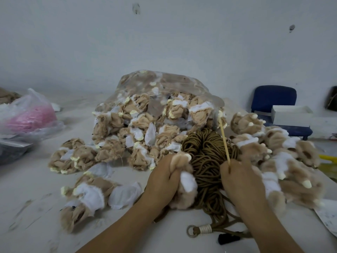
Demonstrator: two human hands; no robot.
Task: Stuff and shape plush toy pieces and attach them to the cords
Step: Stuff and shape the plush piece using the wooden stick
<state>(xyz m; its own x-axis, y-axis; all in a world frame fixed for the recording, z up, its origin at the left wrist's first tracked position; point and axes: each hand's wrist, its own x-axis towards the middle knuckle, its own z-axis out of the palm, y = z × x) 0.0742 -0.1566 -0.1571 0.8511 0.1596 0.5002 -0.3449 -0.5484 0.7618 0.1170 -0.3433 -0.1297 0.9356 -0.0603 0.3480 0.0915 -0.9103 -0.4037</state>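
While L hand [164,177] gripped 1 fuzzy tan-white plush piece [185,189], R hand [240,179] pinched thin wooden stick [224,143] by coiled brown cords [206,157].

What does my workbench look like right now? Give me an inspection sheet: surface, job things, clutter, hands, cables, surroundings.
Surface: pale table, smudged with dark marks.
Job's things: clear bag spilling limp plush pieces; furry pieces piled at right; brown cord bundle between the hands.
Clutter: plastic bag with pink contents at left; white box at right.
Hands: left hand grips a plush piece; right hand pinches a thin stick.
Cables: nothing seen.
Surroundings: white wall, blue chair.
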